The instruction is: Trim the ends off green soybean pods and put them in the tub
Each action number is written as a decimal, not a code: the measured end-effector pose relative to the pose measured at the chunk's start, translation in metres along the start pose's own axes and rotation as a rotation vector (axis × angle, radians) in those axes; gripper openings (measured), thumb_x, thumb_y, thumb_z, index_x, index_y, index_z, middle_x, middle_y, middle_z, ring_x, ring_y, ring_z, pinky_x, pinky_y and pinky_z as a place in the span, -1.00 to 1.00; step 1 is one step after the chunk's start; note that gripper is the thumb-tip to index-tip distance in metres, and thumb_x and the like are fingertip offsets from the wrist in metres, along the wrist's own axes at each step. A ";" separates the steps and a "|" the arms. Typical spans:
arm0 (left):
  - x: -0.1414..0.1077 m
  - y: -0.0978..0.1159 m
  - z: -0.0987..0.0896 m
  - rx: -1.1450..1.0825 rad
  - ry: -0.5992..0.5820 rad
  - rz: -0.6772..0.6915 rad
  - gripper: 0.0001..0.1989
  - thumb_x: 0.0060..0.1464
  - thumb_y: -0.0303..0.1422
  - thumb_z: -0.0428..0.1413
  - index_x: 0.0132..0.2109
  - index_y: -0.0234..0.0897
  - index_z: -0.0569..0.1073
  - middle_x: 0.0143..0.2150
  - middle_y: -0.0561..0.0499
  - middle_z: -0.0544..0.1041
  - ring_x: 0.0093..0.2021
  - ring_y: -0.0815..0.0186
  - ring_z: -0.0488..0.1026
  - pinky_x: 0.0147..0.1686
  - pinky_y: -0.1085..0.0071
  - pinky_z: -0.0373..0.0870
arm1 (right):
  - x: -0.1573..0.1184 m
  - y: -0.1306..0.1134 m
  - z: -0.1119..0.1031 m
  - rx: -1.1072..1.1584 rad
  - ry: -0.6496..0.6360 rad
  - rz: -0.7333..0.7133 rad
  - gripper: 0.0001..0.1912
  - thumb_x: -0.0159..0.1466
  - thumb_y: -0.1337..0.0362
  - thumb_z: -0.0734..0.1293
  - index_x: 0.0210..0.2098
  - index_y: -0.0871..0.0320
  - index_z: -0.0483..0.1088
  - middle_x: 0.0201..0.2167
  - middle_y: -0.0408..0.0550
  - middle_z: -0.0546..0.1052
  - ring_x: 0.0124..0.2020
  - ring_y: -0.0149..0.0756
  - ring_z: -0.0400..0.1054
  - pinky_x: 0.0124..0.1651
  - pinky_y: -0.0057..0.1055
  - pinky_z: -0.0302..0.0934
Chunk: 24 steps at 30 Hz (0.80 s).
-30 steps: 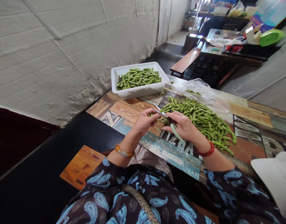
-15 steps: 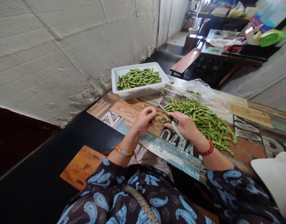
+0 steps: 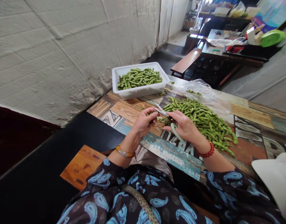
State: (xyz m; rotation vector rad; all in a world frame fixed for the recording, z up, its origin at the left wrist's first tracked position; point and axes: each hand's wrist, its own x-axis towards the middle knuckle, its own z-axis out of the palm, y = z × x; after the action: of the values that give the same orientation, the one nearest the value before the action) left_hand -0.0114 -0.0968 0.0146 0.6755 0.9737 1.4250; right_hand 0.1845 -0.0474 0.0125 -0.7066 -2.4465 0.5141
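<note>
My left hand (image 3: 144,121) is closed in a pinch around a green soybean pod, mostly hidden by the fingers. My right hand (image 3: 183,126) grips a pair of scissors (image 3: 176,132) with a pale green handle. Their blades are spread, and the lower one reaches the left fingertips. Just beyond the right hand, a pile of soybean pods (image 3: 203,119) lies on the patterned wooden table (image 3: 124,109). Cut-off bits lie between and behind the hands. A white plastic tub (image 3: 140,92) holding many pods stands at the table's far left.
A clear plastic bag (image 3: 201,88) lies behind the pile. The wall (image 3: 75,46) runs along the left. A wooden stool (image 3: 83,166) is at lower left, and a white rounded object (image 3: 275,180) at right. Behind are a bench (image 3: 187,60), a cluttered table and another person (image 3: 224,3).
The scissors have opened and their blades have swung left to the left fingertips. The pod that showed in the left fingers is now mostly hidden. Both hands stay nearly in place.
</note>
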 end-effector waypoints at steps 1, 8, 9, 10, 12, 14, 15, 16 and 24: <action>0.000 0.000 0.000 0.003 0.001 0.000 -0.62 -0.26 -0.28 0.41 -0.31 -0.37 0.47 -0.45 0.06 0.50 -0.62 0.58 0.22 -0.69 0.62 -0.09 | 0.000 0.000 0.000 -0.005 -0.002 -0.003 -0.49 0.28 0.02 0.39 0.12 0.14 0.35 -0.21 0.06 0.46 -0.21 -0.12 0.39 -0.12 -0.19 0.35; 0.001 -0.005 -0.001 0.001 0.023 -0.006 -0.58 -0.31 -0.26 0.43 -0.29 -0.33 0.49 -0.53 0.10 0.45 -0.63 0.55 0.23 -0.68 0.60 -0.09 | -0.001 -0.003 -0.001 -0.028 -0.009 -0.025 -0.51 0.30 0.07 0.38 0.13 0.16 0.33 -0.17 0.09 0.46 -0.21 -0.13 0.37 -0.12 -0.19 0.35; 0.001 -0.005 -0.001 0.006 0.018 -0.004 -0.59 -0.30 -0.26 0.42 -0.29 -0.33 0.50 -0.53 0.10 0.45 -0.63 0.55 0.23 -0.68 0.60 -0.10 | -0.001 -0.003 -0.001 -0.027 -0.007 -0.030 -0.51 0.29 0.07 0.38 0.13 0.16 0.33 -0.17 0.08 0.46 -0.22 -0.13 0.37 -0.12 -0.19 0.35; 0.000 -0.005 -0.002 0.011 0.014 -0.003 -0.60 -0.29 -0.26 0.42 -0.30 -0.34 0.50 -0.52 0.10 0.45 -0.63 0.55 0.22 -0.68 0.60 -0.10 | -0.001 -0.003 -0.001 -0.026 -0.006 -0.035 -0.51 0.29 0.06 0.38 0.13 0.16 0.34 -0.18 0.08 0.45 -0.22 -0.13 0.37 -0.13 -0.20 0.35; 0.000 -0.005 -0.002 0.020 0.011 -0.003 -0.61 -0.28 -0.25 0.42 -0.30 -0.34 0.49 -0.51 0.09 0.47 -0.63 0.56 0.22 -0.67 0.60 -0.10 | -0.001 -0.002 -0.001 -0.025 -0.004 -0.039 -0.50 0.29 0.05 0.38 0.12 0.17 0.35 -0.21 0.06 0.45 -0.23 -0.13 0.37 -0.15 -0.21 0.35; -0.001 -0.004 -0.002 0.031 0.014 -0.006 -0.62 -0.27 -0.26 0.42 -0.31 -0.34 0.49 -0.49 0.08 0.48 -0.62 0.56 0.23 -0.66 0.60 -0.08 | -0.001 -0.003 -0.001 -0.031 -0.007 -0.028 -0.51 0.30 0.03 0.37 0.11 0.17 0.37 -0.24 0.05 0.45 -0.24 -0.14 0.37 -0.16 -0.22 0.34; -0.001 -0.003 -0.002 0.037 0.016 -0.005 -0.62 -0.27 -0.27 0.42 -0.32 -0.34 0.49 -0.49 0.08 0.49 -0.62 0.56 0.23 -0.66 0.60 -0.06 | -0.001 -0.003 -0.001 -0.035 -0.009 -0.020 -0.52 0.30 0.03 0.37 0.10 0.17 0.38 -0.24 0.05 0.46 -0.25 -0.15 0.37 -0.17 -0.23 0.34; -0.002 -0.003 -0.002 0.044 0.019 -0.003 -0.62 -0.27 -0.27 0.42 -0.32 -0.34 0.48 -0.49 0.08 0.49 -0.62 0.56 0.23 -0.65 0.60 -0.05 | -0.002 -0.003 -0.001 -0.038 -0.009 -0.013 -0.53 0.30 0.03 0.37 0.09 0.17 0.38 -0.24 0.05 0.46 -0.25 -0.15 0.37 -0.17 -0.23 0.34; -0.001 -0.001 -0.005 -0.004 0.020 -0.036 -0.61 -0.26 -0.29 0.41 -0.30 -0.32 0.43 -0.44 0.06 0.50 -0.60 0.56 0.26 -0.67 0.63 -0.06 | 0.001 0.001 0.004 0.117 0.022 0.042 -0.60 0.29 0.03 0.38 -0.02 0.16 0.46 -0.32 0.00 0.52 -0.28 -0.18 0.41 -0.14 -0.24 0.34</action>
State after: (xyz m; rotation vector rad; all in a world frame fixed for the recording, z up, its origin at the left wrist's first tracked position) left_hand -0.0147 -0.0983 0.0118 0.6388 0.9944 1.4039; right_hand 0.1822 -0.0467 0.0087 -0.7122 -2.3641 0.6571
